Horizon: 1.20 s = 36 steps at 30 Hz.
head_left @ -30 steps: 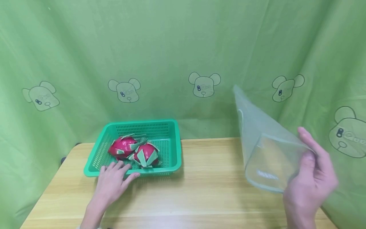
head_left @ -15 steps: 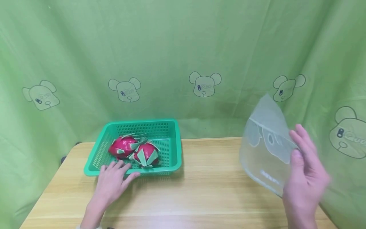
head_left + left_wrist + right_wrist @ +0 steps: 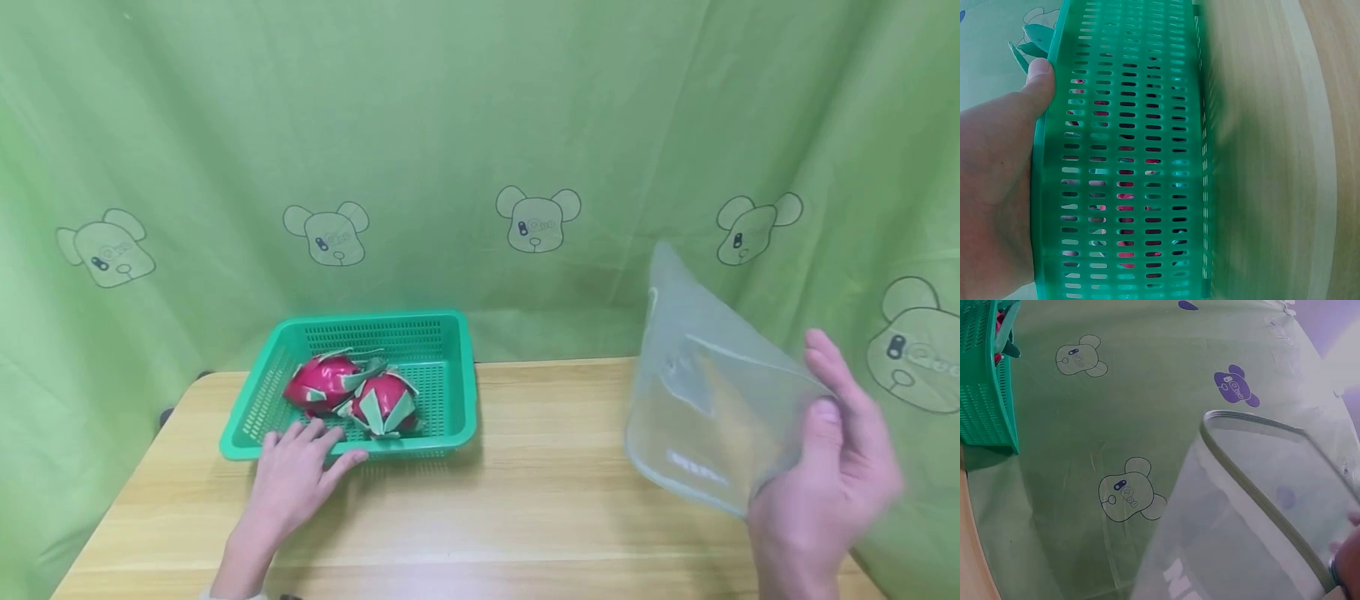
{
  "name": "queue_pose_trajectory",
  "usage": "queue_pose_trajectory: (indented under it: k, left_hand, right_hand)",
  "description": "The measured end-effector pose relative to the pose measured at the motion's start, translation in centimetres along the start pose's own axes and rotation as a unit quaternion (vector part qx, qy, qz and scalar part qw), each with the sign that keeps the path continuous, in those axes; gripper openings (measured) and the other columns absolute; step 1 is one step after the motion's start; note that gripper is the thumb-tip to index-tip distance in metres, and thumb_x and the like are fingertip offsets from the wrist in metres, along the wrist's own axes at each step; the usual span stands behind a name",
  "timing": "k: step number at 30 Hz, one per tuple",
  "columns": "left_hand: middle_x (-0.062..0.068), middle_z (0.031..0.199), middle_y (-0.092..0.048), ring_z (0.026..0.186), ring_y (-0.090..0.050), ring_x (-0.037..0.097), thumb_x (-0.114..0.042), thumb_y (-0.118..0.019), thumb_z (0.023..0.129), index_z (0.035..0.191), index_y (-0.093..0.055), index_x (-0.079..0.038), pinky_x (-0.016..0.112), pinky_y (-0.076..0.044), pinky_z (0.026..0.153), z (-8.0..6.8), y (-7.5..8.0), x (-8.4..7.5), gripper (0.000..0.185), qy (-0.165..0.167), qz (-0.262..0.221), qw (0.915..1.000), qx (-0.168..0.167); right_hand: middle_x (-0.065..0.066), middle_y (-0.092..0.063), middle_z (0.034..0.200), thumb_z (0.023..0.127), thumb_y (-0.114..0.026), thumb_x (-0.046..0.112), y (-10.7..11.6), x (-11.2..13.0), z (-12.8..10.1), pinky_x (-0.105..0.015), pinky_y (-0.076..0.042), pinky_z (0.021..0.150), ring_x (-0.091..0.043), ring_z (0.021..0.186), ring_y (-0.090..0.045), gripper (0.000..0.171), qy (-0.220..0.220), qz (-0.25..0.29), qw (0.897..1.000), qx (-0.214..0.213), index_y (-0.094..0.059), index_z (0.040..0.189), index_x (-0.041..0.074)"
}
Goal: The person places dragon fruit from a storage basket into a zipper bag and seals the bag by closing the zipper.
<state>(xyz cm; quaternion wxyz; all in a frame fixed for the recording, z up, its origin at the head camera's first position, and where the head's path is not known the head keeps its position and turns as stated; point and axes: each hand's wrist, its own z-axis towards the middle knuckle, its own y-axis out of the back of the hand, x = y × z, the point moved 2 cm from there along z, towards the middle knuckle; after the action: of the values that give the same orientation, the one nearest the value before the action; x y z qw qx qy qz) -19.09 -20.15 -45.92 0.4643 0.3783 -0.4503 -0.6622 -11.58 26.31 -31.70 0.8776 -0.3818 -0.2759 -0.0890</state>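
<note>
My right hand is raised over the table's right side and pinches a translucent plastic bag between thumb and fingers. The bag hangs off to the left of the hand, its mouth edge curving close in the right wrist view. My left hand rests on the front rim of a green slotted basket, fingers spread over the rim and thumb along it. Two pink dragon fruits lie inside the basket, just beyond the fingers.
A wooden table carries the basket at its back left. A green curtain with bear prints hangs behind and along both sides. The table's right edge is near my right hand.
The bag has flapped in my right hand: it folded upward half a second ago and now spreads out to the left again. The hand shifted slightly right. My left hand stayed put.
</note>
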Motion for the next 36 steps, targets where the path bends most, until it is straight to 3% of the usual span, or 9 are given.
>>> queue_pose_trajectory:
  k: [5, 8, 12, 15, 18, 22, 27, 33, 36]
  left_hand:
    - [0.010, 0.113, -0.068, 0.101, -0.057, 0.032, -0.068, -0.056, 0.095, 0.122, -0.073, -0.013, 0.047, -0.040, 0.078, 0.0, 0.0, 0.0, 0.063, 0.002, -0.001, 1.0000, 0.000]
    - [0.010, 0.113, -0.067, 0.101, -0.056, 0.032, -0.068, -0.056, 0.095, 0.122, -0.073, -0.014, 0.047, -0.039, 0.078, 0.0, 0.0, 0.0, 0.063, 0.001, -0.001, 1.0000, 0.002]
    - [0.009, 0.112, -0.067, 0.101, -0.057, 0.032, -0.068, -0.056, 0.095, 0.122, -0.074, -0.014, 0.046, -0.039, 0.078, 0.0, 0.0, 0.0, 0.063, 0.000, 0.000, 1.0000, 0.002]
    - [0.009, 0.112, -0.067, 0.101, -0.057, 0.032, -0.068, -0.056, 0.095, 0.122, -0.074, -0.014, 0.046, -0.039, 0.078, 0.0, 0.0, 0.0, 0.063, 0.000, 0.000, 1.0000, 0.001]
    - [0.009, 0.112, -0.067, 0.101, -0.057, 0.032, -0.068, -0.056, 0.095, 0.122, -0.074, -0.014, 0.046, -0.039, 0.078, 0.0, 0.0, 0.0, 0.063, 0.001, -0.002, 1.0000, 0.001]
    - [0.010, 0.113, -0.067, 0.101, -0.056, 0.032, -0.068, -0.056, 0.095, 0.122, -0.074, -0.014, 0.047, -0.039, 0.078, -0.1, 0.0, 0.0, 0.063, 0.001, -0.003, 1.0000, -0.001]
    - [0.010, 0.113, -0.068, 0.102, -0.057, 0.032, -0.069, -0.055, 0.095, 0.122, -0.074, -0.013, 0.047, -0.039, 0.078, -0.1, 0.0, 0.1, 0.064, 0.001, -0.003, 1.0000, -0.003]
    - [0.009, 0.111, -0.067, 0.100, -0.057, 0.031, -0.067, -0.059, 0.095, 0.121, -0.074, -0.013, 0.046, -0.039, 0.077, -0.1, 0.0, 0.0, 0.061, -0.002, -0.002, 1.0000, -0.005]
    - [0.009, 0.111, -0.067, 0.100, -0.057, 0.032, -0.065, -0.060, 0.094, 0.121, -0.074, -0.013, 0.046, -0.039, 0.077, 0.0, 0.0, 0.0, 0.060, -0.002, -0.001, 1.0000, -0.004]
  right_hand:
    - [-0.032, -0.069, 0.115, 0.091, -0.034, -0.024, -0.8, 0.5, -0.2, -0.040, -0.040, 0.116, -0.039, 0.127, -0.059, 0.030, 0.040, 0.060, 0.995, -0.062, -0.059, 0.106, -0.029]
    - [-0.033, -0.068, 0.116, 0.092, -0.039, -0.021, -0.6, 0.5, -0.2, -0.035, -0.053, 0.102, -0.039, 0.124, -0.059, 0.029, 0.027, 0.080, 0.992, -0.089, -0.060, 0.109, -0.028]
    - [-0.033, -0.066, 0.120, 0.092, -0.044, -0.020, 0.0, 0.5, 0.0, -0.035, -0.059, 0.092, -0.041, 0.126, -0.057, 0.029, 0.007, 0.098, 0.989, -0.108, -0.062, 0.113, -0.025]
    - [-0.031, -0.066, 0.123, 0.091, -0.043, -0.022, 0.2, 0.6, -0.1, -0.040, -0.051, 0.105, -0.038, 0.131, -0.056, 0.030, -0.009, 0.079, 0.993, -0.087, -0.063, 0.114, -0.024]
    - [-0.028, -0.065, 0.128, 0.092, -0.044, -0.022, 0.0, 0.7, -0.3, -0.039, -0.040, 0.115, -0.034, 0.135, -0.054, 0.029, -0.009, 0.019, 0.999, -0.043, -0.063, 0.114, -0.023]
    - [-0.024, -0.066, 0.129, 0.091, -0.043, -0.023, -0.6, 0.9, -0.5, -0.037, -0.030, 0.122, -0.031, 0.136, -0.053, 0.030, 0.027, -0.050, 0.998, 0.024, -0.065, 0.111, -0.022]
    - [-0.025, -0.069, 0.121, 0.092, -0.041, -0.023, -1.3, 0.4, -0.7, -0.040, -0.029, 0.123, -0.033, 0.131, -0.058, 0.027, 0.058, -0.015, 0.996, 0.060, -0.064, 0.107, -0.024]
    - [-0.028, -0.070, 0.115, 0.095, -0.037, -0.022, -1.0, -0.4, -0.5, -0.043, -0.030, 0.122, -0.033, 0.124, -0.062, 0.028, 0.056, 0.018, 0.994, 0.094, -0.062, 0.107, -0.025]
    - [-0.029, -0.071, 0.112, 0.095, -0.032, -0.021, -0.9, -0.5, -0.5, -0.044, -0.030, 0.122, -0.034, 0.120, -0.064, 0.031, 0.055, 0.030, 0.994, 0.090, -0.061, 0.105, -0.025]
